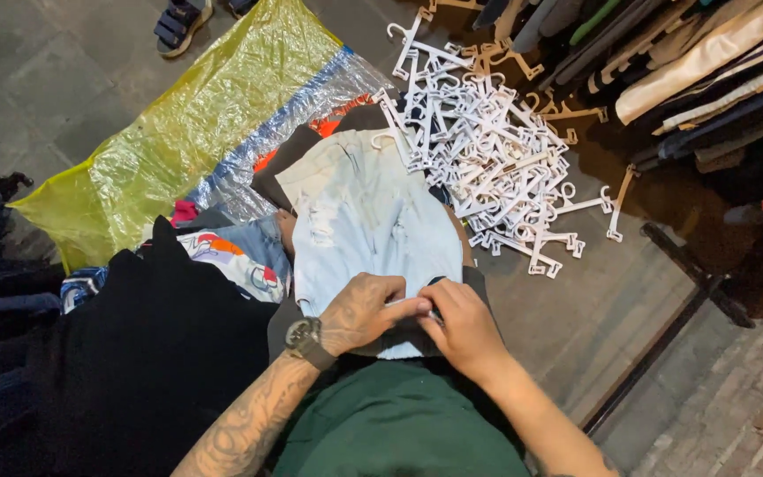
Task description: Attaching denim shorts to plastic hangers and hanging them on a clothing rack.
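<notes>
A pale blue, distressed denim garment (pixel 368 221) is lying flat on top of a heap of clothes in front of the person, its near edge resting at the lap. Both hands are meeting at that near edge: the left hand (pixel 366 311), tattooed and wearing a dark wristwatch (pixel 305 337), is pinching the fabric with its fingers curled closed around it, and the right hand (pixel 463 325) is gripping the same spot, its fingers folded shut on the cloth and touching the left fingertips. A black garment (pixel 152 353) is spreading out to the left of the denim, with a colourful printed cloth (pixel 236 261) lying between them. Beyond the denim, a tangled pile of white plastic clip hangers (pixel 496 163) is sitting on the grey stone floor (pixel 46 71). A crumpled yellow plastic bag (pixel 187 132) is lying at upper left, and a row of hanging clothes (pixel 691 62) is filling the upper right corner.
</notes>
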